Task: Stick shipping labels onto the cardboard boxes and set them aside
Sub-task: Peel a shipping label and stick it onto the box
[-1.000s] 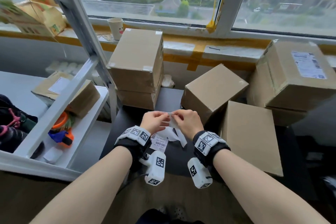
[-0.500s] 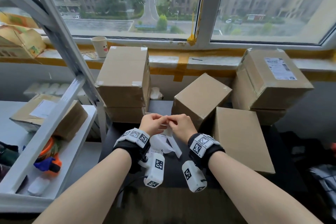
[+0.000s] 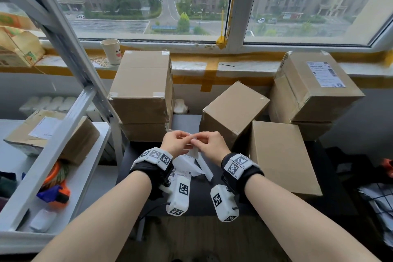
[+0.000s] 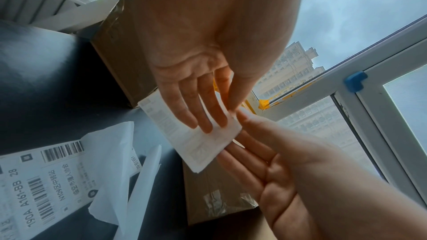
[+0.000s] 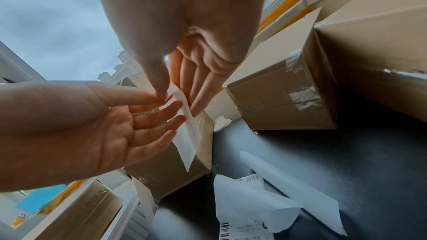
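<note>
Pinching one label at a shared corner, the left hand and right hand met above the dark surface, thumbs against forefingers, the other fingers straight behind the sheet.

- Label: held in the air between both hands, hanging down from the pinch, touching no box. Judged mid-peel from its backing; the split itself was not visible.
- Loose sheets: curled paper and a barcoded label under the hands.
- Boxes: unlabelled box just beyond the right hand, a stack beyond the left, a labelled box far right.

Risks, as judgement: the adhesive could fold onto itself or cling to fingers; a hard pull could tear the corner; a limp sheet could land crooked or wrinkled.
</note>
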Tool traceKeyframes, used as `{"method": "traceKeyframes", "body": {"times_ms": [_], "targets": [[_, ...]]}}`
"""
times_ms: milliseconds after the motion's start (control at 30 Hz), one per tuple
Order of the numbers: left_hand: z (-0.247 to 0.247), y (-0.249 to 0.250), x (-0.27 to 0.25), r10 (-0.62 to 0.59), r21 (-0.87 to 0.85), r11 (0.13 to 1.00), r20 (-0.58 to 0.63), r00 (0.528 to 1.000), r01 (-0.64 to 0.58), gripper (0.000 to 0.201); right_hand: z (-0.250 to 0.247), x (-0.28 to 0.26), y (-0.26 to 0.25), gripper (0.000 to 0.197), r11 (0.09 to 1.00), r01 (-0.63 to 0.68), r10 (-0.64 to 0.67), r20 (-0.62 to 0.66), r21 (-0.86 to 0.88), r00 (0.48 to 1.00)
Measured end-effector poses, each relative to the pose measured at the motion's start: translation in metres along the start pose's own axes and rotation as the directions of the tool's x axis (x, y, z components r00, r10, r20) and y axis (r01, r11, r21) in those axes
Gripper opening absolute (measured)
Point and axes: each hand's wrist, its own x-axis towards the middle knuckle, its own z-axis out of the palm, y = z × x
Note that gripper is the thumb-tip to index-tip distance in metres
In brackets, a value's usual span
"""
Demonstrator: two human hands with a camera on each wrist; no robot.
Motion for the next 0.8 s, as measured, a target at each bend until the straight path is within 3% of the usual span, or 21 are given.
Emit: {"method": "traceKeyframes", "body": {"times_ms": [200,267,433,800], "targets": [[-0.003,-0.004,-0.001,0.01,0.054,0.998,0.015,1.0,-0.011,0.009,0.005,0.004,0.007,0.009,0.989,-0.098,0.104,-0.044,0.106,0.994],[-0.004,-0.005,-0.002,0.006,0.063,0.998,0.016,1.0,-0.007,0.002,0.005,0.004,0.008,0.015,0.986,-0.121,0.13,-0.071,0.116,0.989],[-0.01,-0.013,0.0,-0.004,0.091,0.996,-0.015,1.0,0.005,0.012,0.005,0.004,0.01,0.019,0.973,-0.175,0.191,-0.1,0.15,0.977],[-0.038,-0.05,0.008,-0.045,0.198,0.978,-0.142,0.989,0.073,0.014,-0.006,0.021,0.03,0.014,0.953,-0.247,0.284,-0.227,0.176,0.932]]}}
